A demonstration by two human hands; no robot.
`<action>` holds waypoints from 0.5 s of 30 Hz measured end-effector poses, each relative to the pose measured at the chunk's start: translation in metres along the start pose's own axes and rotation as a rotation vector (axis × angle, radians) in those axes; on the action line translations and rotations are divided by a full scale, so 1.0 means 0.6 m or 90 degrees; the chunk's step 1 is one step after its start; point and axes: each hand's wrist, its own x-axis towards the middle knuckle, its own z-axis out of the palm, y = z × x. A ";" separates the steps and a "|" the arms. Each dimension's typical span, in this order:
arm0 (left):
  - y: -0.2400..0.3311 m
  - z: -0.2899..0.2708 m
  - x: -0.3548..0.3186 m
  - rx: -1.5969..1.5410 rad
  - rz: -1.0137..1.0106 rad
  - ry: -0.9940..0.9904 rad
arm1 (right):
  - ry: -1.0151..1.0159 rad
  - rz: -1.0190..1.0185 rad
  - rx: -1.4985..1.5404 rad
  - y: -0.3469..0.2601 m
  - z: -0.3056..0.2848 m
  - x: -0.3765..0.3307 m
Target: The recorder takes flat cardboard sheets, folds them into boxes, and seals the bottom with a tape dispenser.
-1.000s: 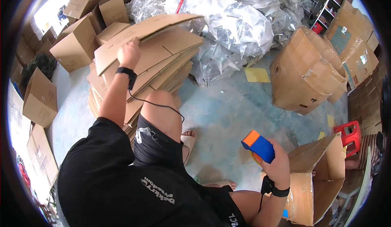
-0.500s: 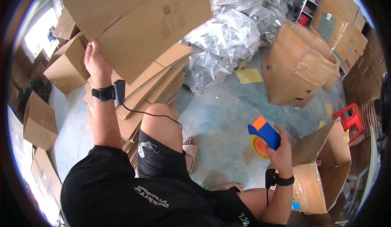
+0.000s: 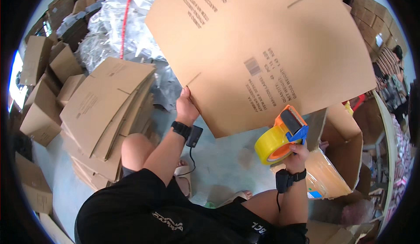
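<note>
Two hands are full in the head view: the left hand (image 3: 187, 109) pinches a flattened brown cardboard carton (image 3: 262, 64) at one o'clock; the right hand (image 3: 297, 157), at four, grips a blue-and-orange plastic tape dispenser (image 3: 291, 123). Held near one corner, the carton could sag onto it.

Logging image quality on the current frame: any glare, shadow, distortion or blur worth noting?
Head view: bright patch blown out at the left rim, glare on the plastic; head view: black vignette around the picture, cardboard edge bowing at right; head view: soft shadow on the floor between the feet; head view: tape gun fairly crisp, no strong blur.
</note>
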 end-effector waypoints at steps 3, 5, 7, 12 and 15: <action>-0.097 -0.028 -0.002 0.019 -0.070 0.023 | -0.019 0.018 -0.019 -0.013 -0.056 0.009; -0.148 -0.033 -0.023 0.025 -0.141 0.065 | -0.144 0.162 0.203 -0.025 -0.108 0.006; -0.165 -0.094 -0.010 0.075 -0.203 0.093 | -0.139 0.217 0.204 -0.027 -0.148 0.009; -0.181 -0.178 0.011 0.138 -0.239 0.051 | -0.096 0.268 0.014 -0.020 -0.208 -0.035; -0.184 -0.229 0.020 0.106 -0.223 -0.065 | -0.107 0.265 0.016 -0.034 -0.231 -0.007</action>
